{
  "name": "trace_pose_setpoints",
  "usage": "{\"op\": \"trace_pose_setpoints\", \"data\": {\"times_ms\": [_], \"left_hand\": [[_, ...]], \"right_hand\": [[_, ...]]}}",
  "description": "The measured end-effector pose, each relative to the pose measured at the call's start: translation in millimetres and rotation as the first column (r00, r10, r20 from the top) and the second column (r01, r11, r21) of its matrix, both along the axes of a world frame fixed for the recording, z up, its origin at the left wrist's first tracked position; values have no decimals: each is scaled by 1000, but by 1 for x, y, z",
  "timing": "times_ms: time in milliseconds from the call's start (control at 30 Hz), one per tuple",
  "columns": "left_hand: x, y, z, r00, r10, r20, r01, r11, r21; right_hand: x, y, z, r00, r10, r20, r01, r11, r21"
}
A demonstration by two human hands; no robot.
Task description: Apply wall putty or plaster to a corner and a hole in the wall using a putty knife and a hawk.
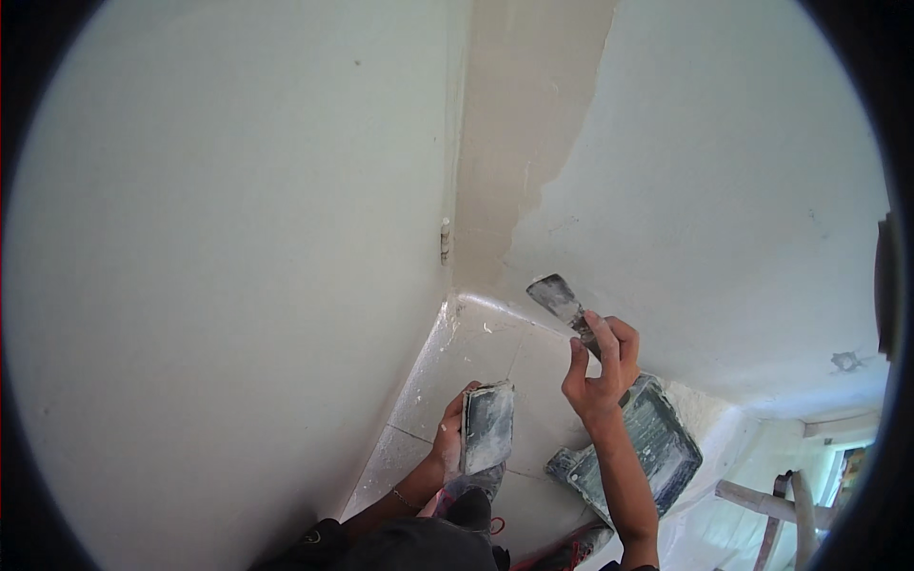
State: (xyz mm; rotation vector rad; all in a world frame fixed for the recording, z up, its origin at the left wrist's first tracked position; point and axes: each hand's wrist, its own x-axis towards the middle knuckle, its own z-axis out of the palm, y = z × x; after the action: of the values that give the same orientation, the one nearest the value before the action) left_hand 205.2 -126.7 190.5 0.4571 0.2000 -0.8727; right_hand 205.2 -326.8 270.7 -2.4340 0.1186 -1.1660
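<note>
My right hand (605, 366) grips a putty knife (557, 297) by its handle, fingers and thumb closed round it. The knife's dark, putty-smeared blade points up and left, close to the right-hand wall; I cannot tell whether it touches. Lower and to the left, my left hand (451, 433) holds a flat rectangular plate (488, 430) by its left side. Pale putty coats the plate's face and upper edge. Beneath my right forearm lies a dark green tray (684, 433) smeared with putty.
A broad white panel (238, 238) with a small hinge (445, 241) stands on the left. On the right wall (724, 190), a beige strip (514, 105) runs down to the corner. White specks dot the floor tiles (486, 347). Wooden poles (762, 500) cross at the lower right.
</note>
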Motion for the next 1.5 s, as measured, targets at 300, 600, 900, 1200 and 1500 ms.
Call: {"op": "trace_pose_setpoints", "data": {"times_ms": [300,600,900,1200,1500], "left_hand": [[-1,2,1,999,-13,-34,15,999,50],[0,2,5,1000,25,2,-25,999,36],[0,2,10,999,-5,-53,6,1000,13],[3,1,10,998,15,-57,-13,999,34],[1,5,-18,998,-16,57,16,1000,14]], "right_hand": [[14,-3,-13,993,-47,-111,33,992,-121],[34,7,1,996,22,-89,-32,993,-117],[74,19,42,997,43,-70,-58,974,-220],[85,18,47,998,36,-52,-48,967,-252],[90,18,48,999,1,-54,-16,957,-289]]}}
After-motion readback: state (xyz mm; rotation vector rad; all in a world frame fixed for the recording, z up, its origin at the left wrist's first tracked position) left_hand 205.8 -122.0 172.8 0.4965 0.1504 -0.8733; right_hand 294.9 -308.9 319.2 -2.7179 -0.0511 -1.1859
